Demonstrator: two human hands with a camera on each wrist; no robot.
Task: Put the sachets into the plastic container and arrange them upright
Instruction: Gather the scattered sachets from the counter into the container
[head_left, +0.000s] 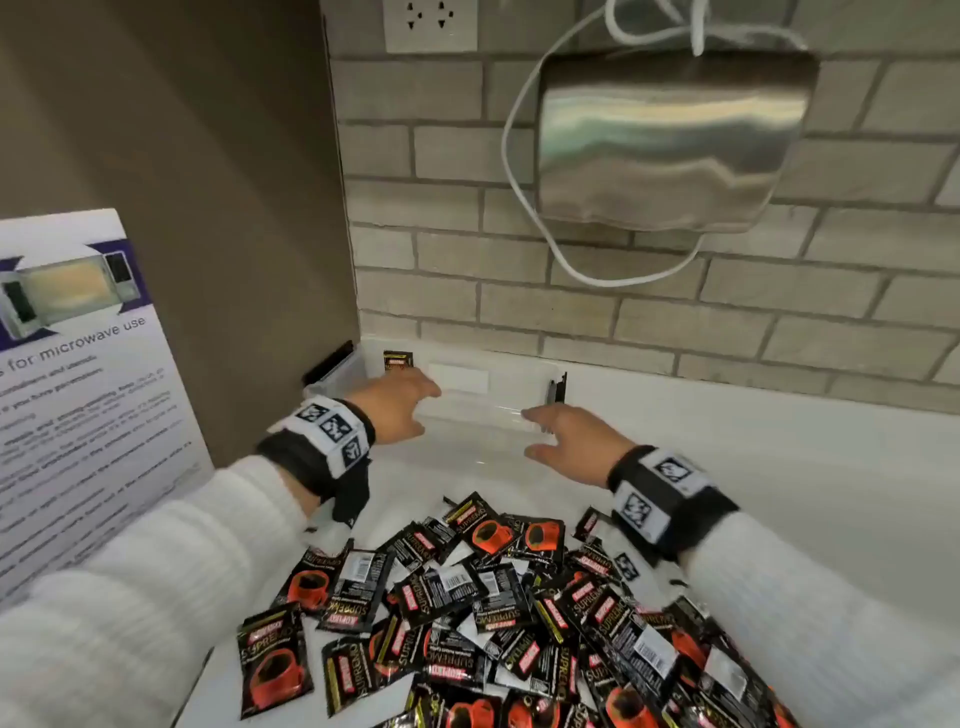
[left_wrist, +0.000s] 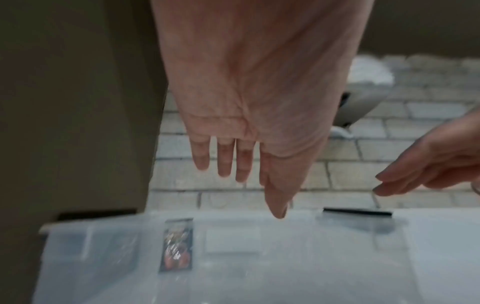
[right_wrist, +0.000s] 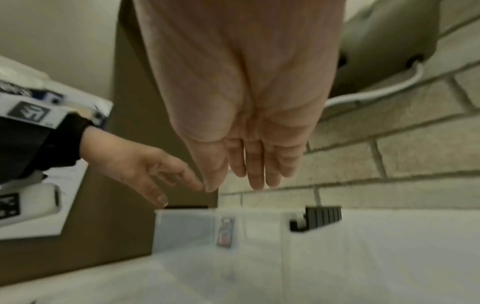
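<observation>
Right now both hands reach empty, fingers spread loosely: left hand (head_left: 400, 408) and right hand (head_left: 574, 441) at the clear plastic container (head_left: 467, 410) by the far brick wall. One black sachet (head_left: 397, 360) stands inside; the heap of black coffee sachets (head_left: 493, 613) lies near on the white table (head_left: 779, 467). Dragging the light tub could topple that lone sachet.

Clear plastic container (head_left: 467, 395) against brick wall at back of white desk (head_left: 779, 467), lid off, black clip latch on each short end. One sachet (head_left: 398, 360) inside, upright, leaning on far wall toward left end; black with red cup print. Rest of container floor bare. Heap of sachets (head_left: 493, 613) on desk at near edge, well apart from container: black, red coffee cup, "SUPREMO" lettering, some face down showing barcodes, overlapping at all angles.
</observation>
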